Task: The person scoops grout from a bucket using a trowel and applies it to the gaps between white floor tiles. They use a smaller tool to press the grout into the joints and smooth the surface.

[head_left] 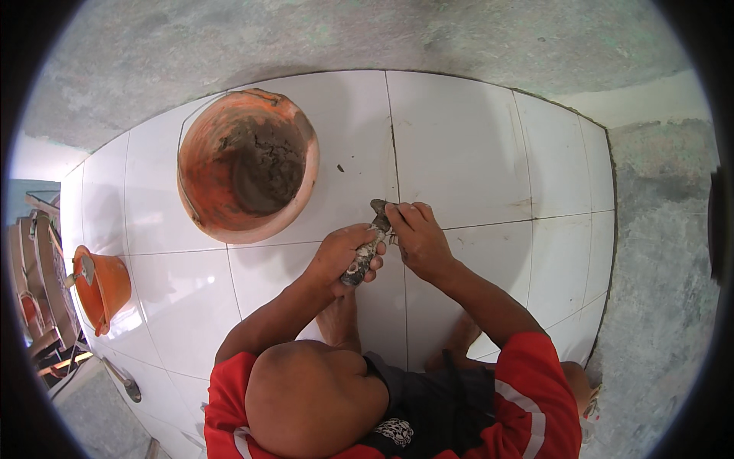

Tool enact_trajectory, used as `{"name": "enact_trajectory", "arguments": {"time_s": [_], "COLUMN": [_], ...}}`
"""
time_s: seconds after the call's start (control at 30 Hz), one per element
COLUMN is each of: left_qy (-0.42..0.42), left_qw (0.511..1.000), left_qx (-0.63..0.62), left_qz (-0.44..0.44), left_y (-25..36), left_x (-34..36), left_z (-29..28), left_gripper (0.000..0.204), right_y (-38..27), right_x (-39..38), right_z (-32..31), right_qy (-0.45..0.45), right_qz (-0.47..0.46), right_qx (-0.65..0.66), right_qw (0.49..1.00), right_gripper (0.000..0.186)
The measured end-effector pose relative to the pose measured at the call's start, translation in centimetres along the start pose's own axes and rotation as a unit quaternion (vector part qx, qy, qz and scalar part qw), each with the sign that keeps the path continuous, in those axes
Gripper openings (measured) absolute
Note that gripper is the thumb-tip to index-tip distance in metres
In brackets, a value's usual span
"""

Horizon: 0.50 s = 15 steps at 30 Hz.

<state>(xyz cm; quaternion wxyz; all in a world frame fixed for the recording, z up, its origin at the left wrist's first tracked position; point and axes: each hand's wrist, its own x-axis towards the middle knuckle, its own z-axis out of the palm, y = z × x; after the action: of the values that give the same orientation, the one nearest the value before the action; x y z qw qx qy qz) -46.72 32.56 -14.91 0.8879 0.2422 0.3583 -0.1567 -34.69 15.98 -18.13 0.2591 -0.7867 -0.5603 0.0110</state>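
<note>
My left hand (pixel 342 256) is wrapped round the thick, speckled handle of a mortar-caked hand tool (pixel 359 264), held slantwise above the tiled floor in front of me. At the tool's upper end, which is dark and crusted, the fingers of my right hand (pixel 419 239) are closed on it. The fingers cover much of that end, so its exact kind does not show. Ahead and to the left stands a large orange bucket (pixel 200 138), smeared inside, with wet grey mortar (pixel 267 164) at its bottom.
Glossy white tiles (pixel 459 145) cover the floor, with small dark crumbs near the bucket. Bare grey plaster walls rise ahead and at right (pixel 657 252). A smaller orange bucket (pixel 115 287) with a trowel (pixel 86 269) is at far left, near stacked clutter (pixel 34 268).
</note>
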Motion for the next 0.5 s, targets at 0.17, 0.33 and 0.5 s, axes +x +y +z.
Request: {"name": "enact_trajectory", "arguments": {"time_s": [0.17,0.33,0.5], "left_qy": [-0.002,-0.003,0.005], "left_qw": [1.000,1.000,0.997], "left_qx": [-0.014,-0.002,0.025], "left_qz": [0.006,0.020,0.073], "left_y": [0.3,0.3,2.1], "left_x": [0.0,-0.1,-0.3], "left_z": [0.0,-0.1,-0.1], "left_gripper": [0.018,0.017,0.021], "right_y": [0.1,0.2,2.2], "right_x": [-0.8,-1.5,-3.4], "right_z": [-0.7,-1.5,-3.0], "right_qy": [-0.005,-0.018,-0.041], "right_qz": [0.010,0.002,0.000], "right_qx": [0.001,0.001,0.011], "right_qw": [1.000,1.000,0.999], "right_gripper": [0.051,0.052,0.054]}}
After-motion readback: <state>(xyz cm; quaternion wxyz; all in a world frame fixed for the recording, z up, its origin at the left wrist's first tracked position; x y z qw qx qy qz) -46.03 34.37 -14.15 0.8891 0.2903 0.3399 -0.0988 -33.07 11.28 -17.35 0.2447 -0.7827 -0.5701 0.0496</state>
